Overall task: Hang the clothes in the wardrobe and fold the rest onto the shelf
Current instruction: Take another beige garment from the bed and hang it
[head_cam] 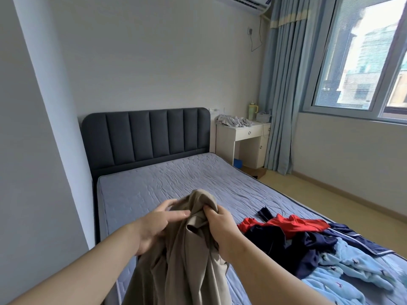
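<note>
Two bare hands hold a beige garment up over the near left part of the bed, nearest the camera. The right hand is closed in a fist around a bunched fold near the garment's top, fingers curled tight into the cloth; the left hand lies against the garment's left side with its fingers loosely extended, thumb and forefinger touching the fabric rather than clamping it. From the two hands the smooth, thin woven cloth hangs down in long soft folds toward the bottom edge of the view. Along the bed's near right edge lies a loose heap of other clothes: a pale blue fleecy piece with small printed figures, a dark navy garment with thin light piping, and a red one crumpled on top, all touching. The mattress cover is grey-blue, quilted and wrinkled, and bare toward the head end. Beyond it stands a dark padded headboard with vertical channels, against a plain pale wall. By the bed's far right corner is a white bedside table with a drawer, carrying a crumpled grey cloth. Light blue curtains hang beside a large window on the right, and an air conditioner sits high on the wall.
</note>
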